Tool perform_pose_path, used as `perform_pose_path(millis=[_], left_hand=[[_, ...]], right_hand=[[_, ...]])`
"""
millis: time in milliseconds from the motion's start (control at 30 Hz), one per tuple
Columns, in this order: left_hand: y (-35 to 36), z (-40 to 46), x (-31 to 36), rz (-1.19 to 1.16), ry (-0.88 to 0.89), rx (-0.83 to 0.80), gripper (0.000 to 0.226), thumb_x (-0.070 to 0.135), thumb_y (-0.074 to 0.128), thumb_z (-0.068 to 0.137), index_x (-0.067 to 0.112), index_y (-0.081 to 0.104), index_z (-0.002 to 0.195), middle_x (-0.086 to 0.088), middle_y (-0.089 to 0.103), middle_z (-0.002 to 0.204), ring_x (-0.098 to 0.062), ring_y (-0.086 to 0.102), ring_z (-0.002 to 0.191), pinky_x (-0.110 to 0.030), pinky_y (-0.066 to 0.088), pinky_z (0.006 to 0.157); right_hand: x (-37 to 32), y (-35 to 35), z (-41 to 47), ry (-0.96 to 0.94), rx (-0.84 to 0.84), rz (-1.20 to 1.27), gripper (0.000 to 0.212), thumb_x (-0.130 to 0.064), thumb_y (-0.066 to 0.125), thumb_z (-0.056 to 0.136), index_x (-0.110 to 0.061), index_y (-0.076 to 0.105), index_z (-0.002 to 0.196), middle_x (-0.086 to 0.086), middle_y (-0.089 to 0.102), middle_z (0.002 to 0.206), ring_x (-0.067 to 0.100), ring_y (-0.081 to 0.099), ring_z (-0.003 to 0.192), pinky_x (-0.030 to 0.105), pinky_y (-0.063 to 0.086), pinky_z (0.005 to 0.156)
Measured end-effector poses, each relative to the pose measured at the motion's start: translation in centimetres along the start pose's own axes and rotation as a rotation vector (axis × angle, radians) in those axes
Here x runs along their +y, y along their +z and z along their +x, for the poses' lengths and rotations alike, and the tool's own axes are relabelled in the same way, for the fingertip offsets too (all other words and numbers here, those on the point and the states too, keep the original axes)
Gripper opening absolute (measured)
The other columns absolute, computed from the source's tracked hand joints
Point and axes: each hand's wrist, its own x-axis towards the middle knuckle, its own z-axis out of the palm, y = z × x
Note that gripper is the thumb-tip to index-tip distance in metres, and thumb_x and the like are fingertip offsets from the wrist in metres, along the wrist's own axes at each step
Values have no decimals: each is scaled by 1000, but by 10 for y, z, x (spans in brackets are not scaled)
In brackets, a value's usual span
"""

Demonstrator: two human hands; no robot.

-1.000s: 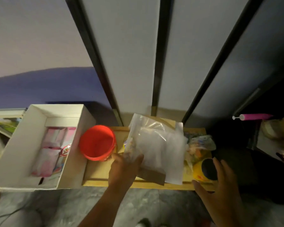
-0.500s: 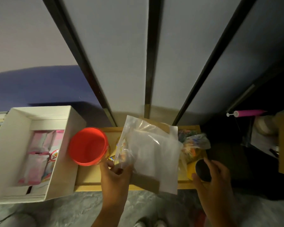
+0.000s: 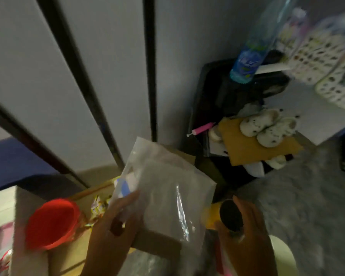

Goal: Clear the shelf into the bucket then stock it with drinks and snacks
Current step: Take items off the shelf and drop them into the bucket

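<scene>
My left hand (image 3: 116, 226) grips a clear plastic bag (image 3: 167, 188) with a brown cardboard piece (image 3: 157, 244) under it, lifted above the low wooden shelf (image 3: 68, 253). My right hand (image 3: 245, 230) holds a yellow container with a black lid (image 3: 230, 215), fingers curled round it. A red cup (image 3: 52, 224) stands on the shelf at the left, with small snack wrappers (image 3: 99, 206) beside it. A pale rounded rim (image 3: 283, 253) shows at the lower right; the blur hides what it is.
A white box (image 3: 2, 208) with pink packs sits at the far left. Grey wardrobe doors (image 3: 108, 76) stand behind the shelf. To the right are a blue-labelled bottle (image 3: 247, 64), a pink tube (image 3: 202, 129), spotted shoes (image 3: 267, 126) on cardboard and perforated baskets (image 3: 327, 56).
The view has swung right and blurred. My left hand has lifted the bag and cardboard higher. My right hand has closed round the yellow container and raised it off the shelf.
</scene>
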Motion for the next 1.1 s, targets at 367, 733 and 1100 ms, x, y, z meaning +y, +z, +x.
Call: perform_pose_path(millis=[367, 733, 1100], left_hand=[[172, -65, 7, 85, 8, -696, 50, 18, 77, 85, 40, 60, 126, 24, 61, 122, 13, 54, 106, -5, 43, 90], [396, -94, -103, 464, 272, -660, 57, 12, 75, 83, 32, 56, 132, -5, 53, 143, -19, 62, 109, -17, 43, 87], [513, -137, -263, 680, 621, -997, 41, 14, 56, 92, 24, 55, 132, 3, 59, 124, -13, 62, 101, -27, 60, 66]], right_hand=[[147, -160, -112, 349, 147, -160, 81, -53, 75, 58, -6, 61, 123, 9, 57, 114, 5, 46, 104, 11, 39, 84], [321, -102, -146, 536, 55, -80, 83, -20, 94, 57, -9, 58, 131, 9, 55, 123, 26, 63, 104, 26, 54, 82], [431, 50, -169, 704, -142, -96, 62, -30, 75, 79, -29, 43, 133, -5, 47, 132, 16, 56, 105, 31, 57, 70]])
